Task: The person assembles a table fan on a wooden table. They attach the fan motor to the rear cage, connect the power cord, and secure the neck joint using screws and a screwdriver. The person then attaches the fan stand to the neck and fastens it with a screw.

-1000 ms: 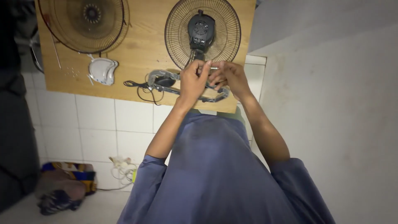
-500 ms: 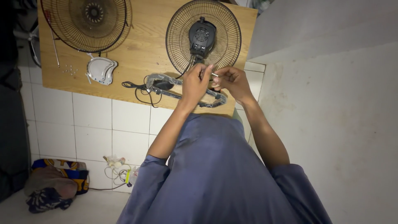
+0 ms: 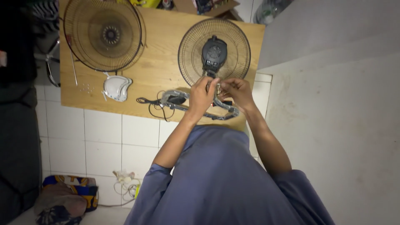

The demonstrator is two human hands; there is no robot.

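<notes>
Centrally, 2 hands, left hand (image 3: 203, 95) and right hand (image 3: 235, 92), fingers pinching something tiny at the fan motor (image 3: 214, 53), its neck toward them.

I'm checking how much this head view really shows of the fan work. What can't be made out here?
- What the left hand and right hand pinch: too small, covered by fingers.
- Part of the grey ring on the wooden table: behind both hands.
- Items beyond the table's far edge: cut off by the frame.
- Floor bundle: dim, cropped.
</notes>
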